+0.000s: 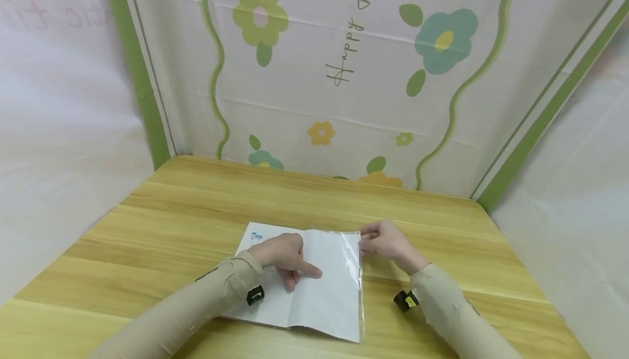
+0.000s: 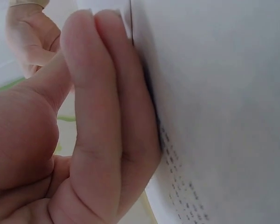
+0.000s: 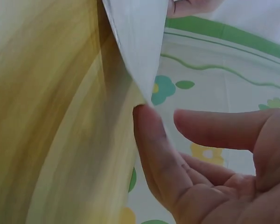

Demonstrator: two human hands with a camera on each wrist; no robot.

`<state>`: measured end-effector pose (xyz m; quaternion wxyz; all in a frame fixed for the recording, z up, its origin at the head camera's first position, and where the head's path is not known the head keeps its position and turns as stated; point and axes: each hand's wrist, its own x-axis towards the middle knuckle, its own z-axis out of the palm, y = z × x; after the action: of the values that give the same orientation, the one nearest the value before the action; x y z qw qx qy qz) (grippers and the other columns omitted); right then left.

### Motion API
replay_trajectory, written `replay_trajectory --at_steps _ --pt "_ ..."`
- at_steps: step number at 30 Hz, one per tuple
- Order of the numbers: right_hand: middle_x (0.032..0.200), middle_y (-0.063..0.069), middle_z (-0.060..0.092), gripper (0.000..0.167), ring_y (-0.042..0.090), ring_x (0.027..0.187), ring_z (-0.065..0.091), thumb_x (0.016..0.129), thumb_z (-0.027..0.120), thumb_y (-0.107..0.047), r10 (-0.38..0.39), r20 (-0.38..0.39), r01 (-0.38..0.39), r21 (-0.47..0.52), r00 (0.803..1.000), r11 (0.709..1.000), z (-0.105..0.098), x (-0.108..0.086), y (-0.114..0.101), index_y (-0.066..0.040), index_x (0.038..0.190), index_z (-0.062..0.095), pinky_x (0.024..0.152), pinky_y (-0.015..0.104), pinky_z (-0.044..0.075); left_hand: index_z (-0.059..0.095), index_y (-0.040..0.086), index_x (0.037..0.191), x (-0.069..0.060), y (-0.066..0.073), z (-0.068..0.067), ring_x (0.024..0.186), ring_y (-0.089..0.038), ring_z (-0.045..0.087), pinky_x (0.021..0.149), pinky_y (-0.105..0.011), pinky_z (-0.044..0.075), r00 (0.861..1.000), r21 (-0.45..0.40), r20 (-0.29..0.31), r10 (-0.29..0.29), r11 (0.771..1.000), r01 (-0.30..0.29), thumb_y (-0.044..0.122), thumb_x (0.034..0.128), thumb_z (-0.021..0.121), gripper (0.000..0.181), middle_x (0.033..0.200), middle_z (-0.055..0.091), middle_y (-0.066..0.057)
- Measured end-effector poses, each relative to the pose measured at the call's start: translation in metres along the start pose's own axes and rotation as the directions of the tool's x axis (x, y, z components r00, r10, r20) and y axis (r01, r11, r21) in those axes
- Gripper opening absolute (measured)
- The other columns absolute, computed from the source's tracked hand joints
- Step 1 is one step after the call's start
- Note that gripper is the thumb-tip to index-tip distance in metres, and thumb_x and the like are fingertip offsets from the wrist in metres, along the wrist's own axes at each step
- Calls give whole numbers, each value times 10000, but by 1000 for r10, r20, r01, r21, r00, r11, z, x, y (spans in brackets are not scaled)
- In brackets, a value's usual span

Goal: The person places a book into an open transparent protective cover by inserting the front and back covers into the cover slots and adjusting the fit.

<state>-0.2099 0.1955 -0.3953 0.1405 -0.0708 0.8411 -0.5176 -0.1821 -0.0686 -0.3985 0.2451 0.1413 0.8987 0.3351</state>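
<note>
An open book lies on the table, its left page carrying a small blue print and lines of text. On the right, a blank white leaf sits against a shiny clear plastic cover that sticks out past its edge. My left hand rests on the book near the fold, one digit stretched over the blank leaf; in the left wrist view its fingers lie against the page. At the upper right corner, my right hand touches the cover's edge with its fingertips, the thumb apart from them.
The wooden table reaches back to a hanging cloth printed with flowers. Pale cloth also hangs at both sides. A small black device is by the right wrist, another by the left.
</note>
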Motion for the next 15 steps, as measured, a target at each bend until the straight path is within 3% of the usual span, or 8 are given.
replay_trajectory --at_steps 6,15 --pt "810 201 679 247 311 678 692 883 625 99 -13 94 9 43 995 999 -5 3 4 205 1105 596 685 440 594 606 -13 709 -2 -1 -1 452 -180 643 625 -239 546 1000 1 13 14 1000 -14 371 792 831 452 541 636 -76" --pt "793 234 680 168 304 701 704 920 610 38 5 219 -16 47 976 999 -13 2 8 180 1007 634 680 427 595 599 -1 729 -3 -2 -1 474 -186 658 659 -241 532 1000 8 10 5 1000 -5 391 770 843 464 555 648 -69"
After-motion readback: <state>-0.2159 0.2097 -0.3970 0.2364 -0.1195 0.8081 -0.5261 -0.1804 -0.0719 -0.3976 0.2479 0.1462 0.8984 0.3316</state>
